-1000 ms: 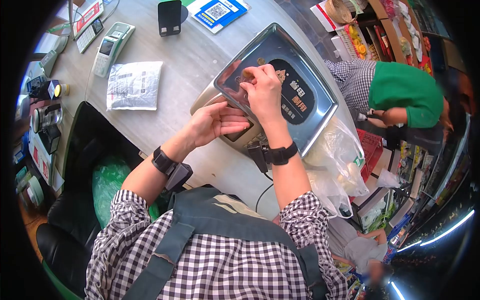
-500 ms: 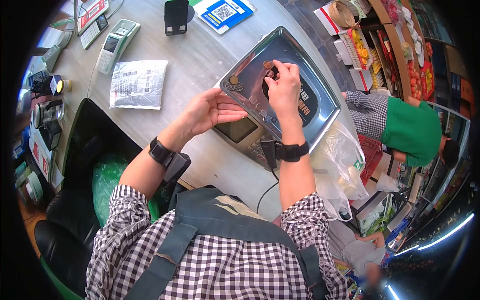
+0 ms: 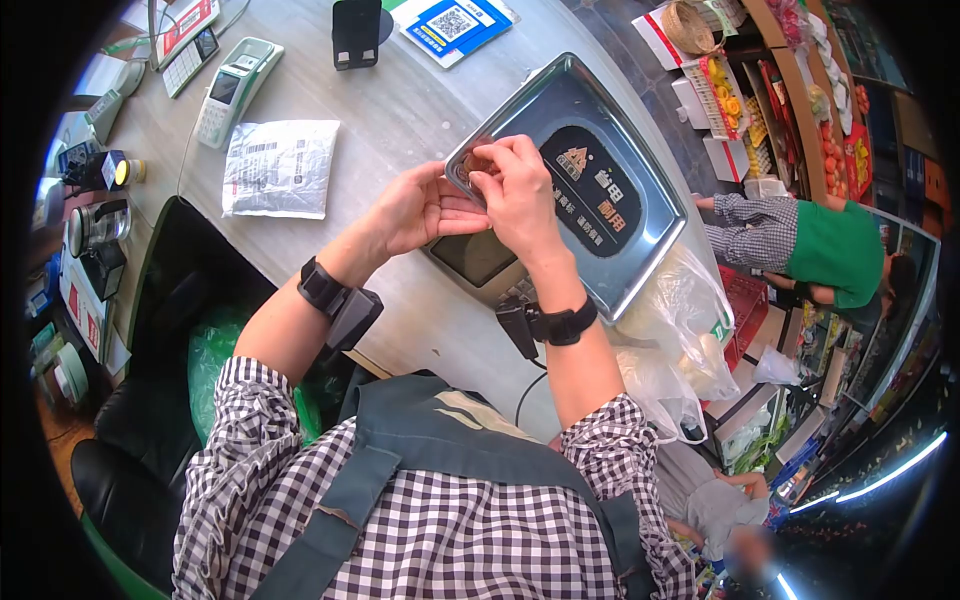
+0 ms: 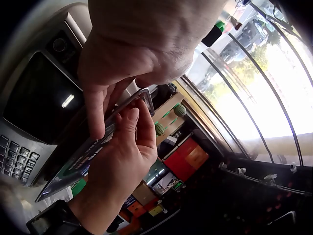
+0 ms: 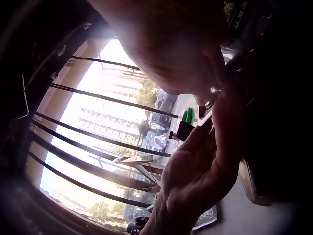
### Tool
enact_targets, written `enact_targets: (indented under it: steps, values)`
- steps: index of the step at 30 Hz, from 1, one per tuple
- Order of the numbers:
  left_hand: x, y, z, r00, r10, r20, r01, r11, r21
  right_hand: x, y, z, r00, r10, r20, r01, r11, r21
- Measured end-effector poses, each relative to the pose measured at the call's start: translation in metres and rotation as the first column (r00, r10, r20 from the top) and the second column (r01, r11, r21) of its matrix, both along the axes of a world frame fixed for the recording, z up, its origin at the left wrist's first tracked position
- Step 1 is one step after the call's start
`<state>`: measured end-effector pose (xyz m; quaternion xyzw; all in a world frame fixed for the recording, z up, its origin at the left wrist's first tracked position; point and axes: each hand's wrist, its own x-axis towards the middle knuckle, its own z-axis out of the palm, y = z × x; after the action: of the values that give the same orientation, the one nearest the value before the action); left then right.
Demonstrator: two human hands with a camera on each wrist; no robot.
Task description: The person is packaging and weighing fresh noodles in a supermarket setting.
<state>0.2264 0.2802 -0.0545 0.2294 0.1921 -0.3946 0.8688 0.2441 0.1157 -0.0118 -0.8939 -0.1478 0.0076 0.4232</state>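
Observation:
A scale with a shiny metal tray (image 3: 640,270) stands on the counter, its display and keypad (image 4: 18,159) on the side toward me. My right hand (image 3: 522,200) bends over the tray's left corner, thumb and fingers drawn together at the coins (image 3: 466,168) there, covering most of them. Just outside that corner, my left hand (image 3: 420,212) is held palm up with straight fingers along the rim. In the left wrist view the right thumb and forefinger (image 4: 131,117) meet at the tray's corner. The right wrist view is dark around the fingertips.
Left on the counter lie a silver packet (image 3: 280,168) and a payment terminal (image 3: 232,90). A black stand (image 3: 357,30) and a QR-code sign (image 3: 455,28) are at the back. Clear plastic bags (image 3: 685,310) hang beside the scale. A person in green (image 3: 840,250) is beyond the counter.
The right hand first moved over the tray's middle, where scattered coins showed, then came back left to the corner. Those coins no longer show in the middle. The left hand stays by the rim.

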Motion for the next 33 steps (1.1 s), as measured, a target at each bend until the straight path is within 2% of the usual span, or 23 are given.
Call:
enact_targets:
  steps: [11, 14, 16, 20, 22, 24, 26, 29, 30, 33]
  values:
    - [0.006, 0.003, -0.001, 1.0, -0.016, 0.002, 0.016, 1.0, -0.015, -0.016, 0.007, 0.001, 0.996, 0.045, -0.071, -0.04, 0.996, 0.079]
    - [0.004, 0.003, 0.0, 0.999, 0.036, -0.024, -0.036, 0.999, -0.01, -0.019, 0.008, 0.013, 0.991, 0.052, -0.122, -0.038, 0.993, 0.11]
    - [0.001, 0.005, -0.008, 0.998, 0.038, -0.048, -0.042, 0.996, -0.075, -0.026, 0.008, 0.025, 0.978, 0.128, -0.164, -0.11, 0.987, 0.118]
    - [-0.005, 0.007, -0.013, 0.996, 0.077, -0.05, -0.077, 0.997, 0.01, -0.041, 0.01, 0.036, 0.99, 0.115, -0.087, -0.1, 0.983, 0.157]
    - [-0.013, 0.009, 0.0, 0.993, 0.091, -0.077, -0.085, 0.994, 0.07, -0.045, 0.006, 0.038, 0.999, 0.009, -0.032, -0.004, 0.987, 0.16]
    - [-0.021, 0.019, 0.01, 0.999, -0.024, -0.021, 0.026, 0.995, 0.091, -0.051, 0.003, 0.042, 1.0, 0.024, -0.003, -0.023, 0.983, 0.183]
    - [-0.036, 0.031, -0.019, 0.997, -0.029, 0.068, 0.023, 0.996, 0.09, -0.058, 0.005, 0.045, 1.0, 0.014, -0.009, -0.013, 0.993, 0.115]
    - [-0.066, 0.06, -0.029, 0.993, 0.074, 0.09, -0.083, 0.992, 0.096, -0.073, 0.014, 0.045, 0.995, 0.073, -0.075, -0.067, 0.995, 0.077]
    - [-0.079, 0.072, -0.03, 0.985, 0.153, 0.079, -0.159, 0.985, 0.072, -0.079, 0.018, 0.044, 0.991, 0.091, -0.101, -0.085, 0.994, 0.064]
    - [-0.118, 0.117, -0.025, 0.92, 0.392, 0.015, -0.388, 0.905, 0.172, -0.098, 0.024, 0.037, 0.976, 0.166, -0.141, -0.154, 0.983, 0.097]
